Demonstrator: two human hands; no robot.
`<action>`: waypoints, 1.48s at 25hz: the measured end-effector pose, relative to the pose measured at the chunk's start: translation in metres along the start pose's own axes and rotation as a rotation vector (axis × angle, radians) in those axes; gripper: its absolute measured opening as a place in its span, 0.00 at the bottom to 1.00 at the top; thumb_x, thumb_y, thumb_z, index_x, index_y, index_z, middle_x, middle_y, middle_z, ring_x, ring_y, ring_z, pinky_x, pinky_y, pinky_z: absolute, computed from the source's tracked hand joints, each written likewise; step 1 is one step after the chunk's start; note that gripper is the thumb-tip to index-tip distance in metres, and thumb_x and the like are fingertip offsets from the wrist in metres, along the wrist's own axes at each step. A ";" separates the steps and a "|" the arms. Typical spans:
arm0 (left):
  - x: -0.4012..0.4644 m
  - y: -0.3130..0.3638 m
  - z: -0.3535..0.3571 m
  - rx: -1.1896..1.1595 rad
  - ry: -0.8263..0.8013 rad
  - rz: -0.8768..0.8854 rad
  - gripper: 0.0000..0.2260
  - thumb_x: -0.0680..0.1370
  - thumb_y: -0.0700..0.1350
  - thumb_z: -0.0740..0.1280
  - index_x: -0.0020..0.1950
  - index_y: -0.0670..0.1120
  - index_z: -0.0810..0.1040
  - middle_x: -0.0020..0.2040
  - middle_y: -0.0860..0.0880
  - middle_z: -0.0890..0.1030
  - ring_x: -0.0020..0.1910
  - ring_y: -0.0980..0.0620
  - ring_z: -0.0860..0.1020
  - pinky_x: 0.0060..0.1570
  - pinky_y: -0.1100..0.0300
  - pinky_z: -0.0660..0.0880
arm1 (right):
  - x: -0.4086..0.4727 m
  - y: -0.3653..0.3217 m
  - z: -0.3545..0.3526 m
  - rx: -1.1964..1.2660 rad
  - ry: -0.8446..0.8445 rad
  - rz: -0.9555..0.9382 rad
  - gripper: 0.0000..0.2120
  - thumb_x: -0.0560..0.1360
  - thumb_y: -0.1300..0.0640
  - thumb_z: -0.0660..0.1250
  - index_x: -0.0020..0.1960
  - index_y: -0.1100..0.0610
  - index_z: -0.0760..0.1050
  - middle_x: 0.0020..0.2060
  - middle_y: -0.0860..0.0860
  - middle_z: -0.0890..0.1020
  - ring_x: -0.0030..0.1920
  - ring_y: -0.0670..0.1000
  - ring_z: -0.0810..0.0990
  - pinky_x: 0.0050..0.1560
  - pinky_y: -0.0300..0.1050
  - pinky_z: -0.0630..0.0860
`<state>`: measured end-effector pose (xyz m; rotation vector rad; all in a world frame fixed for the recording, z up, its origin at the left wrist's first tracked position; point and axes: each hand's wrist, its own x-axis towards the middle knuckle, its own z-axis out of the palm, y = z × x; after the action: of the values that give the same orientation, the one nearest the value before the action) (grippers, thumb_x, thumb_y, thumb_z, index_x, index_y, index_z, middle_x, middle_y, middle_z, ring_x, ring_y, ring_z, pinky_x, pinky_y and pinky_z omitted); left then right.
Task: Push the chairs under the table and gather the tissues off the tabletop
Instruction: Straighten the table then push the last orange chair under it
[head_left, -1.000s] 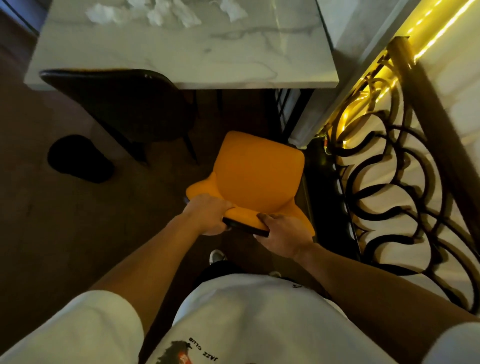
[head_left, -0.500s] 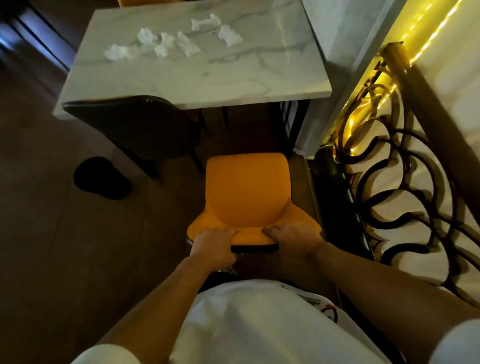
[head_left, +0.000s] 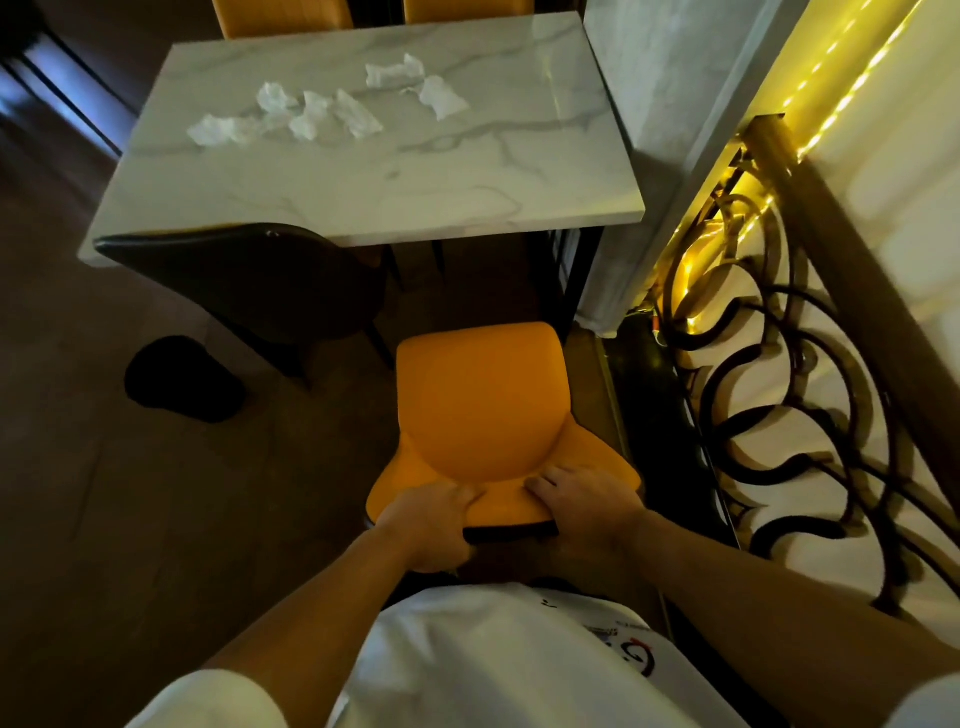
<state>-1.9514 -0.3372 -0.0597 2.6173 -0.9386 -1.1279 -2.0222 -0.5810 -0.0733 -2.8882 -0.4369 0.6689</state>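
Note:
An orange chair (head_left: 480, 400) stands in front of me, its seat facing the white marble table (head_left: 441, 187) and a gap of floor between them. My left hand (head_left: 434, 525) and my right hand (head_left: 587, 512) both grip the top of its backrest. A dark chair (head_left: 249, 280) stands to the left with its back at the table's near edge. Several crumpled white tissues (head_left: 311, 111) lie on the far half of the tabletop.
Two more orange chairs (head_left: 283, 15) show at the table's far side. A black round object (head_left: 184, 379) lies on the dark floor at left. A marble pillar (head_left: 644, 156) and a black scrolled railing (head_left: 779, 389) with yellow lights close off the right side.
The orange chair has turned from angled to square with the table. My view has lifted, so the whole tabletop and the far chairs now show. Both hands stayed on the backrest.

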 end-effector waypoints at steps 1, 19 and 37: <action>0.003 -0.001 -0.002 0.004 -0.004 0.002 0.36 0.71 0.62 0.69 0.77 0.59 0.62 0.66 0.51 0.75 0.59 0.48 0.75 0.56 0.51 0.74 | 0.001 0.002 0.000 -0.010 0.001 -0.003 0.35 0.71 0.36 0.71 0.72 0.48 0.67 0.63 0.50 0.77 0.60 0.54 0.76 0.60 0.52 0.75; 0.058 -0.021 -0.053 -0.058 -0.017 -0.007 0.37 0.72 0.64 0.69 0.78 0.59 0.59 0.62 0.56 0.74 0.53 0.55 0.71 0.51 0.56 0.68 | 0.059 0.045 -0.045 -0.027 -0.067 -0.064 0.35 0.72 0.35 0.67 0.72 0.53 0.68 0.61 0.53 0.77 0.58 0.55 0.76 0.57 0.52 0.77; 0.143 -0.060 -0.136 0.001 0.021 0.026 0.34 0.71 0.63 0.68 0.76 0.61 0.61 0.60 0.55 0.75 0.53 0.53 0.73 0.50 0.54 0.74 | 0.148 0.099 -0.097 -0.039 0.058 -0.042 0.34 0.72 0.31 0.62 0.70 0.51 0.71 0.56 0.50 0.80 0.54 0.52 0.78 0.50 0.48 0.78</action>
<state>-1.7523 -0.3896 -0.0714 2.6043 -0.9662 -1.0924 -1.8272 -0.6358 -0.0676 -2.9171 -0.5073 0.5745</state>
